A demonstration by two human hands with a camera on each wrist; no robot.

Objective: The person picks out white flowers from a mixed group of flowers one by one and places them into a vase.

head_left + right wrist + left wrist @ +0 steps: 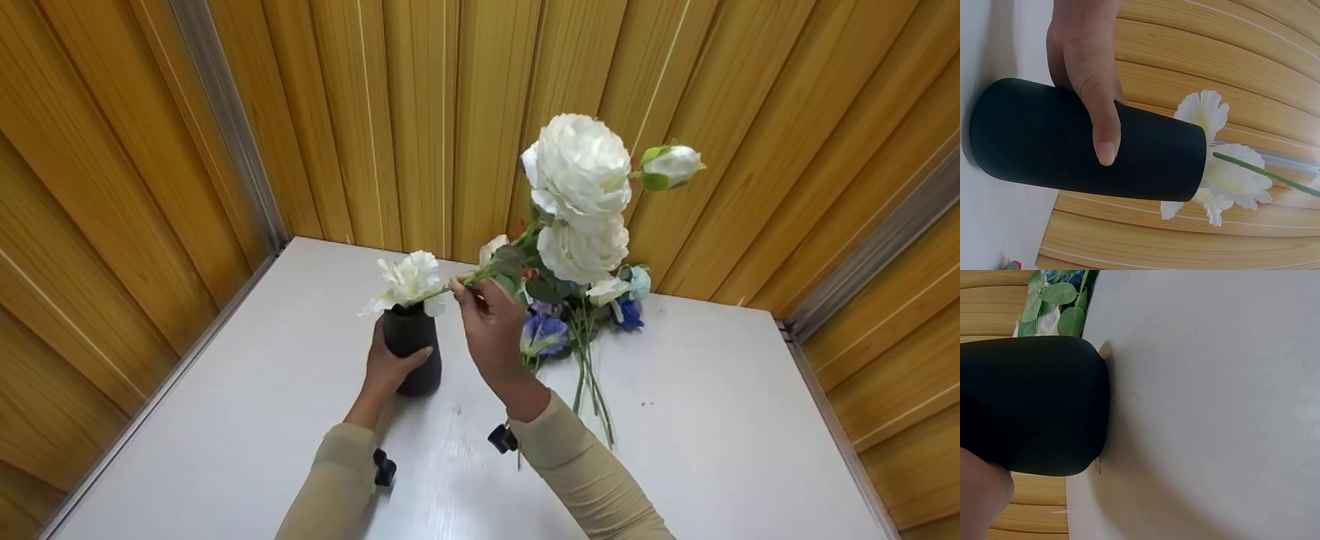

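Left hand point(390, 367) curled round tapered matte-black vase point(409, 330); right hand point(491, 322) pinches slim green stem point(1292, 183).
Stem bears round white blooms point(581, 172); lower tip near ruffled white flower point(414, 276) at vase mouth.

1 blk vase point(406, 330), 1 table point(690, 450), 1 L hand point(386, 364) + 1 R hand point(491, 326). Held stem point(1241, 163): 1. White blooms: 1 ruffled bloom point(414, 279) @ vase mouth, 2 lg round blooms point(581, 169) up high. White bud point(673, 166): 1 clear, poss. more, partly hidden. Loose pile point(546, 335): approx. 4+ flowers, several stems, exact no. unclear b/c overlap. Sleeves point(337, 472): 2. Blk cuff fittings point(384, 468): 2. Wood walls point(480, 112): 3.
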